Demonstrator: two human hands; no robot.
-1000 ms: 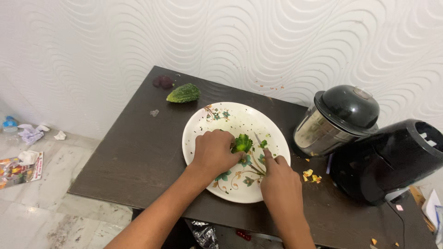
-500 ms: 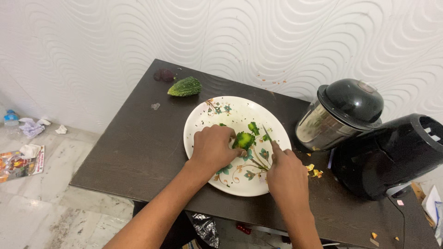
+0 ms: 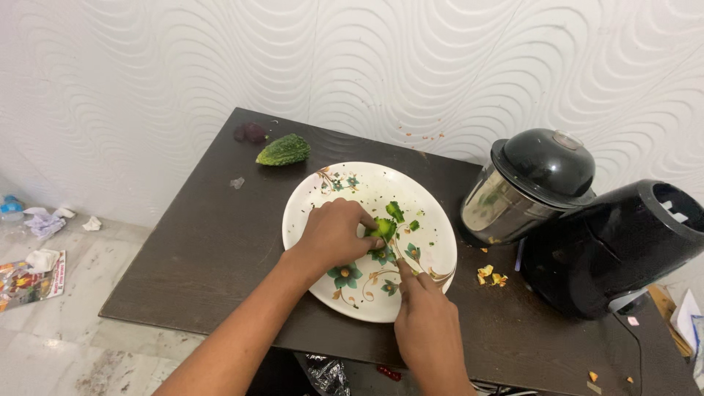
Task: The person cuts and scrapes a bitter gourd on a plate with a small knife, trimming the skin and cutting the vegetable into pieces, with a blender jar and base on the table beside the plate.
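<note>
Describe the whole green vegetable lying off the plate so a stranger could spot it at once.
Start at the dark wooden table against the wavy white wall. Past the flowered white plate, near the far left corner, lies a bumpy green bitter gourd. Unlike the cut pieces on the plate, it is whole, beside a small purple lump.

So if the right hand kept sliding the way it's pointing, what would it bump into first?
Probably the green vegetable piece that the left hand pins on the plate. The right hand points up the plate toward it, though depth is hard to judge.
</note>
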